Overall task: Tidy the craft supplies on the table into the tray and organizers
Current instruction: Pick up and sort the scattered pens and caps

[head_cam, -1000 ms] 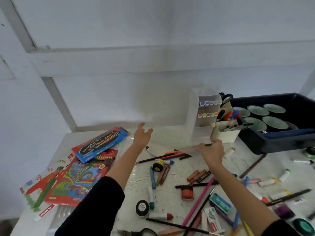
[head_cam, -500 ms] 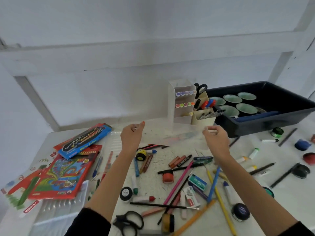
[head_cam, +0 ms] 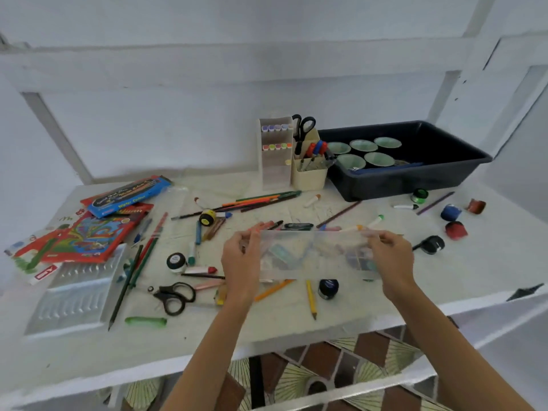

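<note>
**Clear sleeve, held taut above the clutter**

Far left of the clear sleeve (head_cam: 318, 256): watercolour box (head_cam: 130, 197), then black scissors (head_cam: 175, 296). Left hand (head_cam: 241, 259) pinches the sleeve's left end and right hand (head_cam: 391, 259) its right end, probably stretching it flat for opening. Beyond the sleeve, rightward: white organizer (head_cam: 275, 161) and black tray (head_cam: 415, 179), the likely destinations.

Softly, evenly lit, with faint shadows on the table (head_cam: 296, 327). Mildly blurred throughout. Bowed at left and right edges.
</note>
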